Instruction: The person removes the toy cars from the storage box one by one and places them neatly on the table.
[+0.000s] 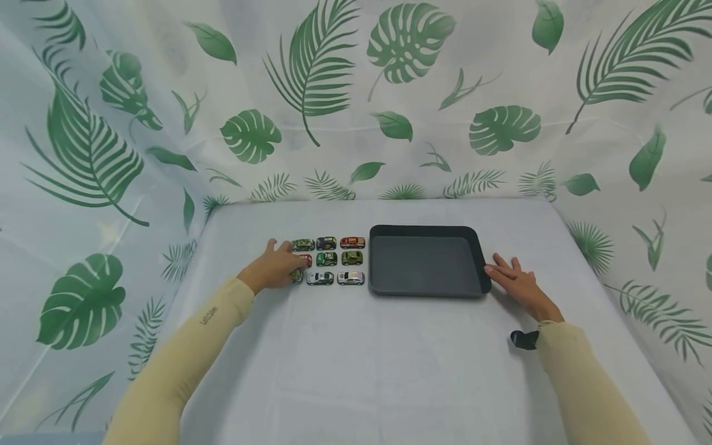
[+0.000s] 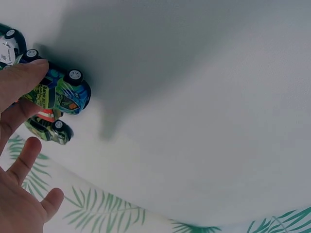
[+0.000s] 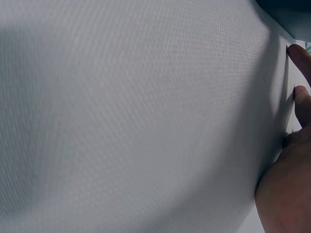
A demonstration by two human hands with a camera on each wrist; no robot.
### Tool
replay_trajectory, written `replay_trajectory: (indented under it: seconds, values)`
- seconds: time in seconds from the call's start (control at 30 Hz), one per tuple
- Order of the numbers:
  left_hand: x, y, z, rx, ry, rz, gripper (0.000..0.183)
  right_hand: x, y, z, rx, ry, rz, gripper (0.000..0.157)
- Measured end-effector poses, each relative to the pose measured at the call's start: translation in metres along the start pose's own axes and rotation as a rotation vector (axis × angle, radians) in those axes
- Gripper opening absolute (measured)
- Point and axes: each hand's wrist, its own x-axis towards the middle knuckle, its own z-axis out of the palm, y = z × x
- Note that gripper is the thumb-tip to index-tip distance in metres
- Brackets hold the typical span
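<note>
On the left side of the table, small toy cars stand in rows. My left hand (image 1: 276,267) is at the left column, pinching a blue-green toy car (image 2: 65,94) between thumb and finger at the near left corner. Beyond it in the left wrist view are a red car (image 2: 48,115) and a camouflage car (image 2: 51,130), both partly covered. A silver car (image 1: 320,278) stands just right of the pinched one. At the right edge of a dark grey rectangular tray (image 1: 425,262), my right hand (image 1: 520,287) touches the rim with fairly straight fingers.
Other toy cars stand between my left hand and the tray, including a red-orange car (image 1: 353,242) and a white car (image 1: 351,278) near its left wall. A black object (image 1: 524,339) is at my right wrist. Leaf-printed curtains (image 1: 334,93) border the white table (image 1: 378,371).
</note>
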Motion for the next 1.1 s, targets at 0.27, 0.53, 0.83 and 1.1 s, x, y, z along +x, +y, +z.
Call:
replay_trajectory:
  seconds: [0.27, 0.53, 0.83, 1.1]
  values:
    - [-0.006, 0.006, -0.002, 0.002, 0.05, 0.017, 0.036, 0.001, 0.004, 0.001, -0.031, 0.009, 0.006, 0.085]
    - [-0.008, 0.01, 0.001, 0.011, 0.023, -0.015, 0.037, 0.003, 0.004, 0.004, -0.027, 0.013, 0.031, 0.087]
    - [-0.012, 0.011, 0.004, -0.022, 0.06, -0.025, 0.034, 0.005, 0.001, 0.004, -0.019, 0.013, 0.045, 0.089]
    - [-0.017, 0.007, 0.001, -0.14, 0.106, -0.008, 0.039, 0.006, 0.002, 0.005, -0.009, 0.029, 0.053, 0.091]
